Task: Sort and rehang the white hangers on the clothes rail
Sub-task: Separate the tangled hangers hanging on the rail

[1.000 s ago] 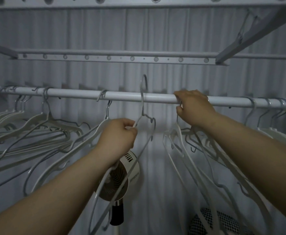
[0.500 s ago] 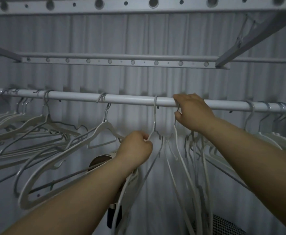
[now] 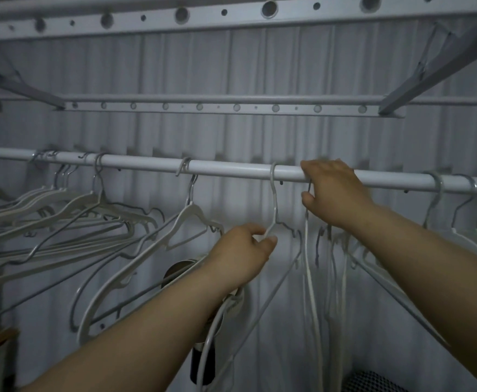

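A white clothes rail (image 3: pixel 231 167) runs across the view. My left hand (image 3: pixel 243 251) pinches the neck of a thin white hanger (image 3: pixel 273 199) whose hook sits over the rail at centre. My right hand (image 3: pixel 335 190) lies over the rail just to the right, fingers curled round the hooks of a bunch of white hangers (image 3: pixel 328 250) that hang beneath it. Another white hanger (image 3: pixel 188 222) hangs to the left of my left hand. Several more hangers (image 3: pixel 62 205) crowd the rail's left end.
A few hangers (image 3: pixel 458 222) hang at the rail's right end. A small fan (image 3: pixel 203 278) stands behind my left forearm. Perforated rack bars (image 3: pixel 231 107) cross above. A pleated white curtain (image 3: pixel 260 66) fills the background.
My left hand has carried the thin hanger to the right and set its hook over the rail, where before the hook stood above it. My right hand has stayed on the rail.
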Demonstrator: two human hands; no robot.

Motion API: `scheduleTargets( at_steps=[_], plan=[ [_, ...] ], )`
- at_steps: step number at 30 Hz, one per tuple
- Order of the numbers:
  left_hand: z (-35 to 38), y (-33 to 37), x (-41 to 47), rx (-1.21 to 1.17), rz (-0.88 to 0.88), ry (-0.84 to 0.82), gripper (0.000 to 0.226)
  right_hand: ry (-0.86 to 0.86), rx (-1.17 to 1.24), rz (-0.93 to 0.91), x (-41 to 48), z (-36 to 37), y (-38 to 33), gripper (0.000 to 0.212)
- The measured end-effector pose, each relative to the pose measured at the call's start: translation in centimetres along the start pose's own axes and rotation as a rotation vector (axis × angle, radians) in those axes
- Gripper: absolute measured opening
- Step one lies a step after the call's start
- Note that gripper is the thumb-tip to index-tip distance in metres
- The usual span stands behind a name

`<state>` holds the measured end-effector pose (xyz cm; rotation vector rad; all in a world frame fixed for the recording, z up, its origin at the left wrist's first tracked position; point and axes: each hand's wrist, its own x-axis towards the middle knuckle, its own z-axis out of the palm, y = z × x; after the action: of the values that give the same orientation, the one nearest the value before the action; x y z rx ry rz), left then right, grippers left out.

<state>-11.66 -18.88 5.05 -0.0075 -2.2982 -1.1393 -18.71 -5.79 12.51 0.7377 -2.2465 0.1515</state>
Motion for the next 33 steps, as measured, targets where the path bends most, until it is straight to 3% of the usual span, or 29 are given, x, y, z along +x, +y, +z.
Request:
scheduleTargets(
  at_steps=[3, 8, 13, 17, 25, 28, 33],
  plan=[
    [-1.0, 0.0, -1.0, 0.09, 0.06, 0.104, 0.041, 0.011, 0.006, 0.007, -0.1, 0.1, 0.0, 0.053],
    [-4.6, -1.4, -3.0, 0.29, 0.229, 0.35, 0.029, 0.073, -0.024, -0.021, 0.3, 0.6, -0.4, 0.055],
    [-8.5, -2.5, -4.2, 0.622, 0.167, 0.496, 0.033, 0.134, 0.009, -0.117, 1.1, -0.1, -2.8, 0.056],
    [-10.8, -3.6, -5.0, 0.789, 0.062, 0.485, 0.046, 0.103, 0.028, -0.151, 1.8, -0.2, -5.6, 0.054],
    [-14.9, -6.9, -4.5, 0.676, -0.129, 0.282, 0.045, 0.013, 0.004, -0.188, 3.1, 0.5, -11.1, 0.049],
    [-15.3, -8.0, -4.3, 0.666, -0.127, 0.234, 0.036, 0.01, 0.041, -0.203, 2.9, 0.8, -12.7, 0.041],
    [-15.3, -9.2, -4.4, 0.708, -0.045, 0.252, 0.04, -0.102, 0.111, -0.137, 2.2, 1.9, -14.4, 0.04]
  ],
)
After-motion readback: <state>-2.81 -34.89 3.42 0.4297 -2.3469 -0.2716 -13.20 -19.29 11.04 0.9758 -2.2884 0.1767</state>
